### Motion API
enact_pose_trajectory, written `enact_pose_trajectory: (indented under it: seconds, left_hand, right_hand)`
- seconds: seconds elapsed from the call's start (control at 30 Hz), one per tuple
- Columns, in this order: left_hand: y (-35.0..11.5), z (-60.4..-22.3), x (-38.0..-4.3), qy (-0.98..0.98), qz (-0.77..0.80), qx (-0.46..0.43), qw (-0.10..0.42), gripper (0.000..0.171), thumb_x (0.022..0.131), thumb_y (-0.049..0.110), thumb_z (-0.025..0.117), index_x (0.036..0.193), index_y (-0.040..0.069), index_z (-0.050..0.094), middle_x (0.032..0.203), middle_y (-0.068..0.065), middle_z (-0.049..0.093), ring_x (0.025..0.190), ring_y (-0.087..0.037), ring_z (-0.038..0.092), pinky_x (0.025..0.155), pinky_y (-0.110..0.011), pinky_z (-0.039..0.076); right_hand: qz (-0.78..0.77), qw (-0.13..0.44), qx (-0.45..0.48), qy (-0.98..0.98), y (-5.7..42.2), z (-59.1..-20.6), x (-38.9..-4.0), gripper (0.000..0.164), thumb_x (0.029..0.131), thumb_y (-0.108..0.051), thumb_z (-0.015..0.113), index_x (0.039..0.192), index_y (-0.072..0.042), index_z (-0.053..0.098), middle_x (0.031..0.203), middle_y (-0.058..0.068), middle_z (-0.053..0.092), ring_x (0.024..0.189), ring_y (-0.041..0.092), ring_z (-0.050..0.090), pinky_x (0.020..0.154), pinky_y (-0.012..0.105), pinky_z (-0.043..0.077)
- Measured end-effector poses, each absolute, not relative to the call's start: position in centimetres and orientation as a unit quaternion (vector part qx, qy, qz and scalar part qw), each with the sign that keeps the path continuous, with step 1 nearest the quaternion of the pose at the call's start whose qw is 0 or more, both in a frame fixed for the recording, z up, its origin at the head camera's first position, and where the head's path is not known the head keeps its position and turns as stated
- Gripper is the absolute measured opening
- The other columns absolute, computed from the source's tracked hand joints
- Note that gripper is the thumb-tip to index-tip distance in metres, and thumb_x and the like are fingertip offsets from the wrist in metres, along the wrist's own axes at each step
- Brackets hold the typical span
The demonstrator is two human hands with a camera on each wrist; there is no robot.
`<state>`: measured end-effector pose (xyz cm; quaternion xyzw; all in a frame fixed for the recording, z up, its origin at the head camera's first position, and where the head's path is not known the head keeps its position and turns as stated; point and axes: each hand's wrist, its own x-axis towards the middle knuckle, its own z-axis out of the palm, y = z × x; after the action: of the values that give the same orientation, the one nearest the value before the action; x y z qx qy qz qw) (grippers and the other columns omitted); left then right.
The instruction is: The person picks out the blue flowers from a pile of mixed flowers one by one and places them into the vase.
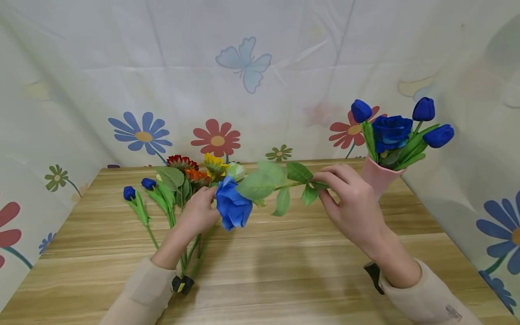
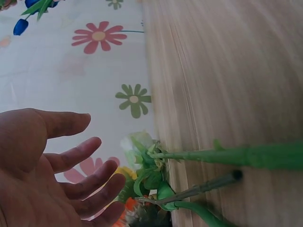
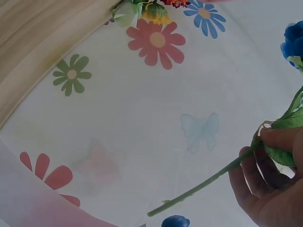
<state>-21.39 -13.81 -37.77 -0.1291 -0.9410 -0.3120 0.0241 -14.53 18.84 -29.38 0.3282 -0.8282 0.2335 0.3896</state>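
My right hand [image 1: 354, 205] pinches the leafy stem of a blue artificial rose [image 1: 233, 205]. The bloom points left, and in the right wrist view the bare stem [image 3: 199, 188] runs out past the fingers. Close behind the bloom is my left hand [image 1: 198, 213], its fingers spread and loosely bent around nothing in the left wrist view. It hovers over loose artificial flowers on the table: blue tulips [image 1: 148, 183], a yellow flower [image 1: 216, 165], an orange one [image 1: 197, 176] and a dark red one [image 1: 182, 162]. A white flower [image 2: 137, 144] lies among them.
A pink vase [image 1: 379, 175] stands at the back right, beyond my right hand, holding blue tulips [image 1: 424, 109] and a blue rose [image 1: 392, 132]. The wooden table [image 1: 284, 280] meets a flower-printed curtain [image 1: 284, 113] at its back edge.
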Motion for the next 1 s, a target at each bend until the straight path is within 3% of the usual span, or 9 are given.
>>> enact_pose_trajectory:
  seconds: [0.13,0.33,0.57,0.67,0.83,1.0]
  left_hand:
    - [-13.8,-37.9,-21.4,-0.940,-0.316,-0.125,0.016,0.033,0.095,0.016,0.065,0.124,0.001,0.067,0.116,-0.018,0.063,0.102,-0.035,0.058,0.085,-0.052,0.050]
    - [-13.8,-38.2,-21.4,-0.938,-0.324,-0.124,0.018,0.027,0.093,0.012,0.066,0.118,0.003,0.069,0.120,-0.019,0.063,0.106,-0.037,0.059,0.088,-0.052,0.051]
    - [-13.7,-38.4,-21.3,-0.939,-0.321,-0.125,0.017,0.027,0.098,0.025,0.071,0.117,0.006,0.070,0.119,-0.016,0.063,0.110,-0.035,0.060,0.089,-0.050,0.051]
    - [-13.7,-38.4,-21.3,-0.939,-0.322,-0.124,0.012,0.028,0.099,0.028,0.070,0.117,0.007,0.069,0.120,-0.016,0.063,0.109,-0.036,0.060,0.088,-0.050,0.050]
    - [-13.8,-38.4,-21.2,-0.939,-0.321,-0.124,0.006,0.030,0.099,0.028,0.070,0.119,0.005,0.068,0.122,-0.018,0.063,0.108,-0.036,0.060,0.088,-0.051,0.050]
    - [-13.9,-38.4,-21.3,-0.941,-0.316,-0.123,0.001,0.032,0.100,0.029,0.069,0.121,0.005,0.068,0.124,-0.018,0.063,0.111,-0.036,0.060,0.090,-0.052,0.050]
  right_hand:
    - [0.221,0.400,0.343,-0.821,18.9,-29.0,-14.4,0.034,0.075,0.023,0.076,0.103,0.004,0.075,0.103,0.016,0.069,0.097,0.032,0.065,0.078,0.044,0.056]
    - [0.203,0.406,0.343,-0.822,19.4,-28.6,-14.6,0.034,0.075,0.023,0.077,0.103,0.004,0.076,0.104,0.018,0.069,0.096,0.036,0.064,0.080,0.049,0.055]
    - [0.205,0.412,0.332,-0.823,20.1,-28.4,-14.8,0.033,0.075,0.023,0.077,0.102,0.004,0.076,0.103,0.019,0.069,0.092,0.037,0.064,0.080,0.046,0.051]
    - [0.213,0.415,0.321,-0.824,20.5,-28.3,-14.9,0.031,0.076,0.021,0.078,0.102,0.003,0.076,0.102,0.018,0.070,0.093,0.036,0.064,0.084,0.038,0.050]
    - [0.243,0.422,0.297,-0.821,21.2,-28.1,-15.3,0.030,0.076,0.022,0.077,0.099,0.003,0.076,0.100,0.014,0.071,0.095,0.031,0.067,0.088,0.013,0.043]
    - [0.260,0.424,0.282,-0.821,21.8,-27.5,-15.5,0.028,0.080,0.022,0.073,0.101,0.004,0.076,0.100,0.015,0.072,0.097,0.031,0.066,0.090,0.010,0.040]
